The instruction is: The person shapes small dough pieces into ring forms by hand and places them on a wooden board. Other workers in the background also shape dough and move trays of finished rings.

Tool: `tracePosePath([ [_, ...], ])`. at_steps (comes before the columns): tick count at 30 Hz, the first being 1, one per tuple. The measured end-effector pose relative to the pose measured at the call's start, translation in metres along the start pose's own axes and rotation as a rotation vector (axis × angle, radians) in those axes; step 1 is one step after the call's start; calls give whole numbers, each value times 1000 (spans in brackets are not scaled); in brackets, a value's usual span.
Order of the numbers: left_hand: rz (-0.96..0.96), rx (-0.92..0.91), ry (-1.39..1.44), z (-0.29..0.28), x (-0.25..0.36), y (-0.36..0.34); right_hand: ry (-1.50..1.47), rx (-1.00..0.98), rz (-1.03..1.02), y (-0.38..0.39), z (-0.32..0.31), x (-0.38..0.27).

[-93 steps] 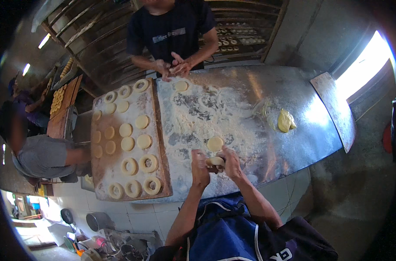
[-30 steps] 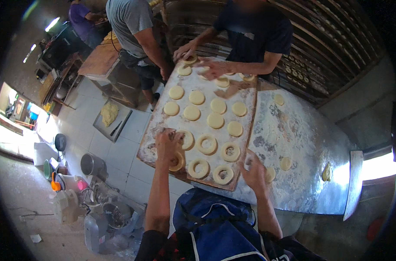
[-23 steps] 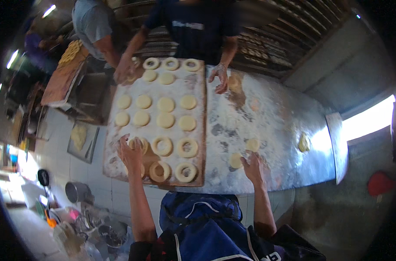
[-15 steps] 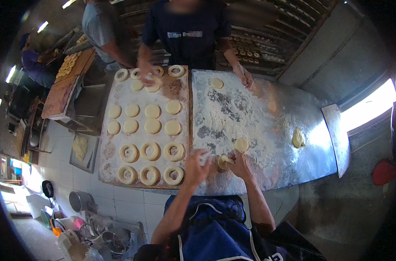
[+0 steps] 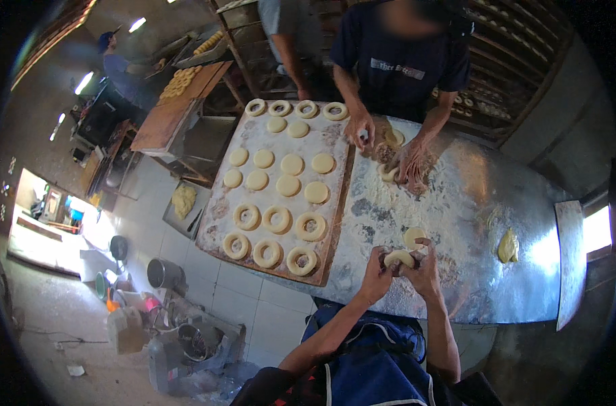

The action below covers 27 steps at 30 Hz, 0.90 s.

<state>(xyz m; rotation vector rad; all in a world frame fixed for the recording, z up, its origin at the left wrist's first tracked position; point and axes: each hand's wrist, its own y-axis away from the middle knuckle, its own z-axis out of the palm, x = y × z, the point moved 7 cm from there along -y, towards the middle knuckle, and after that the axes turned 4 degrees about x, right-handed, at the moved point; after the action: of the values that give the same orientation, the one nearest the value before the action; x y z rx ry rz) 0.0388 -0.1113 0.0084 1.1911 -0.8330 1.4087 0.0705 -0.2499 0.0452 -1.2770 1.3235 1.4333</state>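
The metal table [image 5: 470, 203] carries flour [image 5: 406, 203], dough pieces [image 5: 413, 236] and a board [image 5: 325, 139].

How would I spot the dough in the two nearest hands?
Find the floured metal table, right of the wooden board. At its near edge, the left hand and right hand hold a curved dough piece. Unlike the flat dough disc just beyond it, this one arches like a banana.

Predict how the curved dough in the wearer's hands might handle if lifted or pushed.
The curved dough bends between left hand and right hand, so it may flop if lifted one-handed. Its smooth, plump look suggests it would probably dent.
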Motion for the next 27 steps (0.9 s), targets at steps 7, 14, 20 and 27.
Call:
tracePosePath([
  [7, -457, -68, 651, 14, -16, 23, -299, -247, 85, 9, 2, -20],
  [14, -213, -50, 891, 16, 3, -3, 43, 168, 133, -8, -15, 8],
  [20, 323, 43, -386, 4, 42, -14, -57, 4, 120, -5, 12, 5],
  [27, 6, 194, 17, -43, 29, -28, -84, 174, 313, -15, 53, 36],
])
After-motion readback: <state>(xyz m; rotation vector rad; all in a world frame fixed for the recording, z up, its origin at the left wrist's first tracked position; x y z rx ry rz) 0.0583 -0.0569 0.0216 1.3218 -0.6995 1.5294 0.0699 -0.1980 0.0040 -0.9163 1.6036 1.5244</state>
